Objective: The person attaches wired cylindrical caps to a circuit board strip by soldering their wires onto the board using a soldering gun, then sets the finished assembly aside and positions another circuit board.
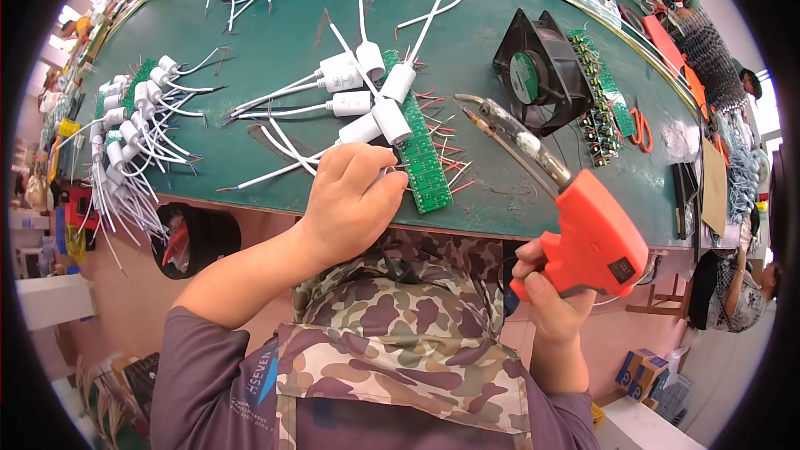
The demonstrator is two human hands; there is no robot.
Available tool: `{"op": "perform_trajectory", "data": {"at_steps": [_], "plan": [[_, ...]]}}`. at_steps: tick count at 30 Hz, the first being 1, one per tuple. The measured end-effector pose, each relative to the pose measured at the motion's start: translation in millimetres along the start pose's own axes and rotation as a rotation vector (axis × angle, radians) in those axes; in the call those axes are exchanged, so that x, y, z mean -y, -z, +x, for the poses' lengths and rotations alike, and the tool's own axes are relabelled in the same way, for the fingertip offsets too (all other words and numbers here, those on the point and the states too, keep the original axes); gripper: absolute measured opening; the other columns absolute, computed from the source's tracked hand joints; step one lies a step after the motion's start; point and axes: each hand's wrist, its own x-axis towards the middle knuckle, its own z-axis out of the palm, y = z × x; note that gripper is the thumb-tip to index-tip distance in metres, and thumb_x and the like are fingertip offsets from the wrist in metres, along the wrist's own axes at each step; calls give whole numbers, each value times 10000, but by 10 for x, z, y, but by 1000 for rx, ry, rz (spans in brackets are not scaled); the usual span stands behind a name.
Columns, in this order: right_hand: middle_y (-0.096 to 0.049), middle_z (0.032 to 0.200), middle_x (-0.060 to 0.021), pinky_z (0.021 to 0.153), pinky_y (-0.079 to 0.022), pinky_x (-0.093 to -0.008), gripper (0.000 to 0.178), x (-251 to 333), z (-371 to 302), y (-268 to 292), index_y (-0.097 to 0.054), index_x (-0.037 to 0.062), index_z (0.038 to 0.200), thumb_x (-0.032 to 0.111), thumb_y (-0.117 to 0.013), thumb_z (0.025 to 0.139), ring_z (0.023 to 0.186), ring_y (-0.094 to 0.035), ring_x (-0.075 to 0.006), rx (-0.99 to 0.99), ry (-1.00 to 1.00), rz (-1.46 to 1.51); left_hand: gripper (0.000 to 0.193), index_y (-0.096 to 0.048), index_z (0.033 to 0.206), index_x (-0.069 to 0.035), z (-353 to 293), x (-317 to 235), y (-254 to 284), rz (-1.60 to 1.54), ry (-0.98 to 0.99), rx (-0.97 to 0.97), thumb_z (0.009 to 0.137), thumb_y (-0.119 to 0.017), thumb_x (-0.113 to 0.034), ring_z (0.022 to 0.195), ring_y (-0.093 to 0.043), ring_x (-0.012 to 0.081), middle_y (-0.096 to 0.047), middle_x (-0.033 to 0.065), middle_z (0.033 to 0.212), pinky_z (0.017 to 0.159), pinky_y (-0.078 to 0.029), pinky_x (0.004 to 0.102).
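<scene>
Our left hand (350, 200) rests knuckles-up at the near edge of the green table (275, 58), fingers curled down onto the near end of a long green circuit board strip (421, 154); whether it pinches the strip or only presses it flat we cannot tell. Our right hand (546, 287) is wrapped tight around the grip of an orange soldering gun (583, 233), held off the table's near edge with its metal tip (479, 112) reaching out over the mat just beside the strip.

We judge the strip light, stiff and thin, likely to snap if bent, so it is best steadied by its bare edges, away from the red wire leads (446, 137) bristling from its right side. The gun looks heavier, rigid, and safe only at the plastic handle.

The strip runs away from us, lined with small pads, and white cylindrical capacitors (375, 112) with white leads lie across its far part. More white capacitors (133, 117) are heaped at the left, and a black fan (537, 75) stands to the right.
</scene>
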Motion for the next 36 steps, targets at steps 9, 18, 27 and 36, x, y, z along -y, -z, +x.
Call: {"op": "perform_trajectory", "data": {"at_steps": [9,18,27,36], "plan": [[-600,1234,-237,741,-548,-318,586,-52,-103,114,-456,-83,1334,72,-705,826,875,-664,-209,127,-22,-55,152,-616,806,-77,17,-20,-17,89,-7,56,670,-683,-87,923,-531,223,-543,24,970,787,-389,371],[-676,1016,-128,804,-518,-338,352,-105,-212,165,-640,-31,1113,3,-685,766,905,-651,-229,187,-29,-272,230,-633,841,-68,28,-26,-8,25,9,55,636,-731,-34,903,-537,255,-559,39,953,787,-386,403],[-672,1004,-137,763,-530,-349,477,-316,-258,246,-607,-27,1167,-27,-715,703,819,-659,-277,233,79,-392,230,-629,848,-55,35,-26,1,13,4,58,643,-728,-27,892,-536,259,-558,46,951,778,-387,399],[-666,1101,-171,797,-546,-372,491,-250,-231,263,-597,-24,1170,-41,-715,694,898,-683,-310,299,96,-502,221,-629,845,-58,34,-24,-6,17,2,51,648,-723,-25,890,-536,256,-557,44,948,777,-387,396]]}}
